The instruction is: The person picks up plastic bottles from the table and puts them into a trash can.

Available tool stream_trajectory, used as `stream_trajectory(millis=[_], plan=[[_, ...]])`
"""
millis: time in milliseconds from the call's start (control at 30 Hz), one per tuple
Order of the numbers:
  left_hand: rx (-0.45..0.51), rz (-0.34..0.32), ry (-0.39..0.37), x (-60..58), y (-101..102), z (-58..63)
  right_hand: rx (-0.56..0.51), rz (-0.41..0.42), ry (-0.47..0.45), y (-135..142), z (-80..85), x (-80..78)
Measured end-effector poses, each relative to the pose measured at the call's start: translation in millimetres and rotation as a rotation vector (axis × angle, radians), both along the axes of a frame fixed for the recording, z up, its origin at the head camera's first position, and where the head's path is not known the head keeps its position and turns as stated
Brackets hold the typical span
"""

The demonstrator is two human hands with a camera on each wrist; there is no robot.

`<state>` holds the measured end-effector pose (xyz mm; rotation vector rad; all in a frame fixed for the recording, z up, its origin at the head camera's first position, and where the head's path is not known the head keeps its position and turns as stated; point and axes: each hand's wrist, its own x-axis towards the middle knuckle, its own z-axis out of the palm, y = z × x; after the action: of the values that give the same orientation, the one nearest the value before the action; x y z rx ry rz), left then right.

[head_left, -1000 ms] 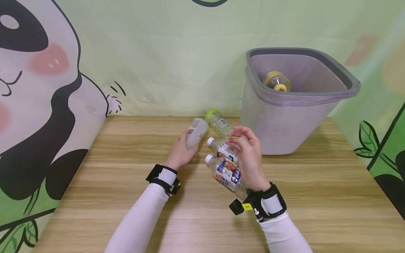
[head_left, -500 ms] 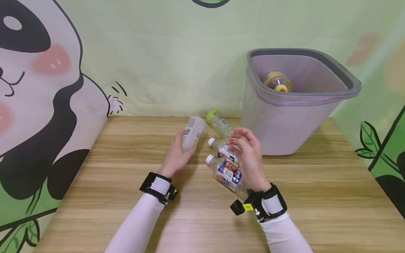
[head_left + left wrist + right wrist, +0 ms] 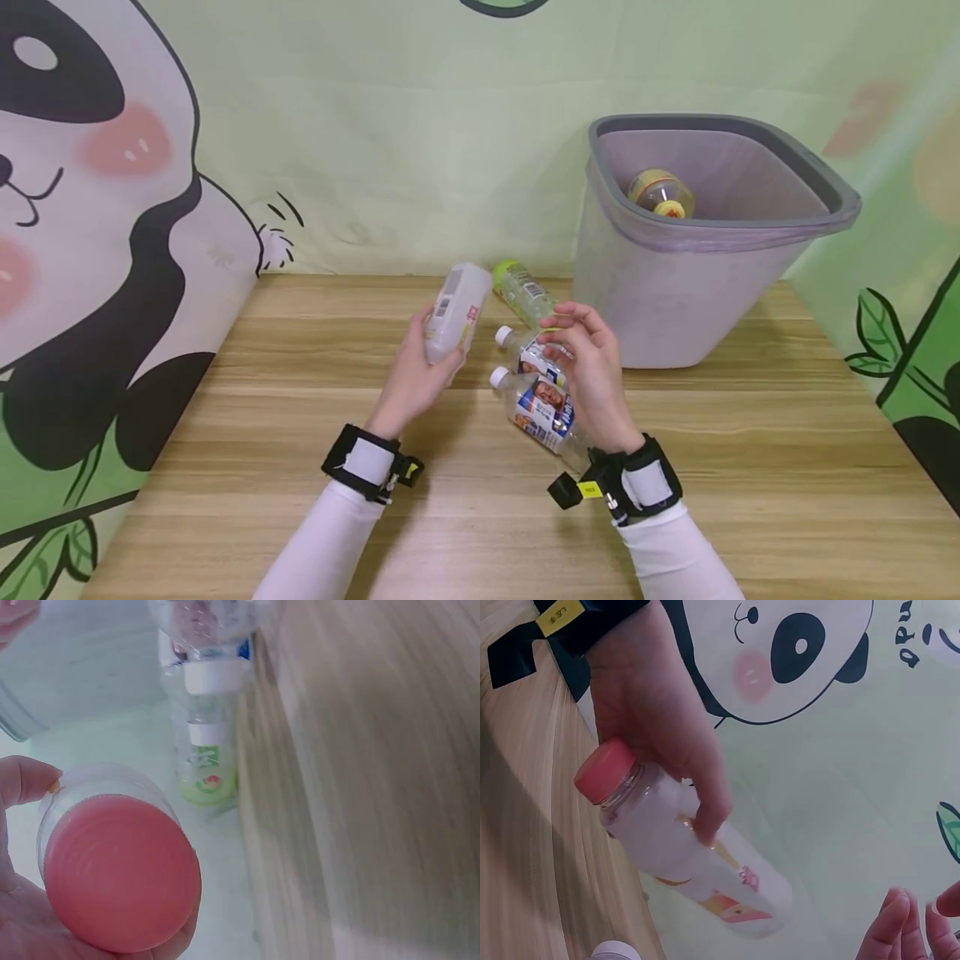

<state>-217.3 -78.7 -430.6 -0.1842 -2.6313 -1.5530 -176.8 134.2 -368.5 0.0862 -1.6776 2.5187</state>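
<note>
My left hand (image 3: pixel 411 379) grips a whitish plastic bottle (image 3: pixel 456 315), tilted with its base pointing up and away. Its pinkish-red cap (image 3: pixel 605 771) points back toward the wrist and fills much of the left wrist view. The thumb lies along the bottle's side. Over the lying bottles hovers my right hand (image 3: pixel 597 383), fingers loosely bent and holding nothing; its fingertips (image 3: pixel 894 922) show in the right wrist view. Beneath and left of it lie two clear white-capped bottles, the nearer one (image 3: pixel 542 410) and the farther one (image 3: pixel 538 362), both partly hidden by that hand.
A green-capped bottle (image 3: pixel 522 292) lies at the back of the wooden table (image 3: pixel 465 533), left of a grey-rimmed bin (image 3: pixel 645 292). Inside the bin is a yellow-capped bottle (image 3: pixel 658 192). A printed panda backdrop (image 3: pixel 420 150) stands behind the table.
The left hand has drawn the whitish bottle a little left and up, away from the lying bottles, turning it more upright in view. The right hand has stayed almost still.
</note>
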Motion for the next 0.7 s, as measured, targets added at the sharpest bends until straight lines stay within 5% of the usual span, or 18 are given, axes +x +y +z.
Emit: stream_trajectory(millis=[367, 700], plan=[[0.205, -0.074, -0.059, 20.7, 13.6, 18.5, 0.06, 0.02, -0.021, -1.4, -2.1, -3.1], [0.292, -0.124, -0.05, 39.2, 27.0, 35.7, 0.322, 0.156, -0.003, -5.1, -5.6, -5.8]])
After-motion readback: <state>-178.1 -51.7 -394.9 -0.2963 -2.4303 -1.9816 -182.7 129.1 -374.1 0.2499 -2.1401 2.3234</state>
